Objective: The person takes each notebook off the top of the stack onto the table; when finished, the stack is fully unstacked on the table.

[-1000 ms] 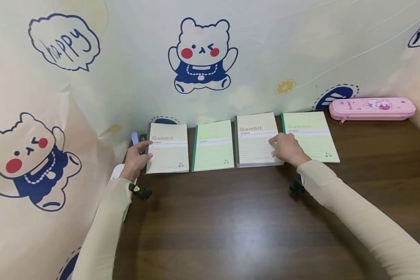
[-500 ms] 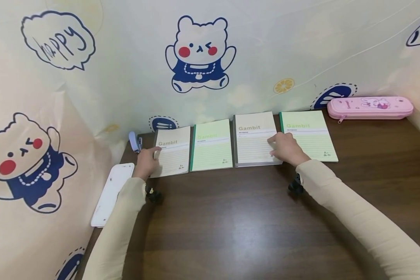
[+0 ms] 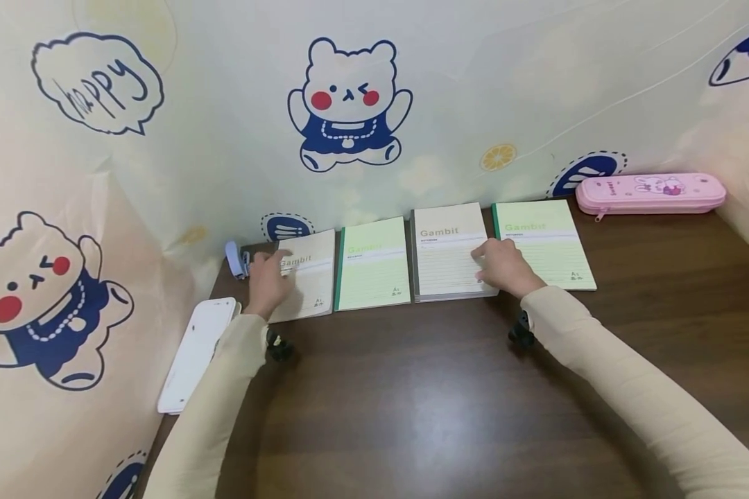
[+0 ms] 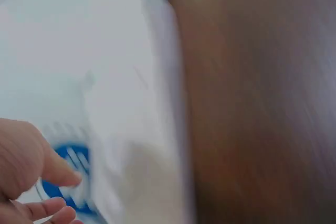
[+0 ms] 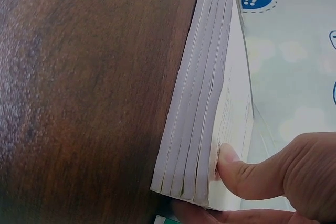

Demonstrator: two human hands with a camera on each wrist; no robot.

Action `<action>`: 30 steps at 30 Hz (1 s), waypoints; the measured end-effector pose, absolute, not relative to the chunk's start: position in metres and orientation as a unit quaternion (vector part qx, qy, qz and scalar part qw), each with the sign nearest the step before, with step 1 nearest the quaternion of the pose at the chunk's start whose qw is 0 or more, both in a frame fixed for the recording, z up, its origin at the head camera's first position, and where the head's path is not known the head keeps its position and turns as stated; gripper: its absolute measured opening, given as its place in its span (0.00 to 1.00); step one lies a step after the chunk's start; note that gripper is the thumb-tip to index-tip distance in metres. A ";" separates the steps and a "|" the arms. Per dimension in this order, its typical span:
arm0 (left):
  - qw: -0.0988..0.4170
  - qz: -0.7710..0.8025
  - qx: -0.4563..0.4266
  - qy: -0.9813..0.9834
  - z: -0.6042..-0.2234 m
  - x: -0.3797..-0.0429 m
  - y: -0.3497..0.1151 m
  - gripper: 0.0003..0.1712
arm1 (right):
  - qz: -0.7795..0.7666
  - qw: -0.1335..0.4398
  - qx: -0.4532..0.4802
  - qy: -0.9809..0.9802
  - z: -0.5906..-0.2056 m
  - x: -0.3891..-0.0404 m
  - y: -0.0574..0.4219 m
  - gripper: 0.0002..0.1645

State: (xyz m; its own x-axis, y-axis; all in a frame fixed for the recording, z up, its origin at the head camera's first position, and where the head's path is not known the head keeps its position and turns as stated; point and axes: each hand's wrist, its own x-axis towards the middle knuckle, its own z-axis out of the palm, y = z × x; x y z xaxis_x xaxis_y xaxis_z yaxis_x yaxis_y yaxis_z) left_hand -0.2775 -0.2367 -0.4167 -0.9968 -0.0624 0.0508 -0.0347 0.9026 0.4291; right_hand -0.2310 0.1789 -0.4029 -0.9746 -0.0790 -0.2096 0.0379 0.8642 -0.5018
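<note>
Toward the far left corner of the table (image 3: 399, 388), the left hand (image 3: 268, 284) is reaching over a white notebook (image 3: 312, 284), its fingers loosely parted; whether they are touching it, I cannot tell. The right hand (image 3: 505, 265) is gripping a stack of notebooks (image 3: 446, 270) by its right side, thumb pressing the cover. The stack is lying near the far edge, between two green notebooks (image 3: 374, 277). A pink pencil case (image 3: 652, 194) is resting at the far right corner.
</note>
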 end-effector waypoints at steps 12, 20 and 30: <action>-0.078 -0.367 -0.125 -0.918 -0.396 -0.277 -0.064 0.35 | -0.255 0.108 -0.005 0.961 -0.406 -0.231 0.178 0.27; -0.098 -0.287 -0.149 -0.941 -0.414 -0.274 -0.025 0.37 | -0.262 0.108 0.003 0.959 -0.405 -0.234 0.169 0.26; -0.099 -0.286 -0.139 -0.943 -0.422 -0.274 -0.020 0.39 | -0.249 0.111 0.004 0.962 -0.406 -0.234 0.174 0.26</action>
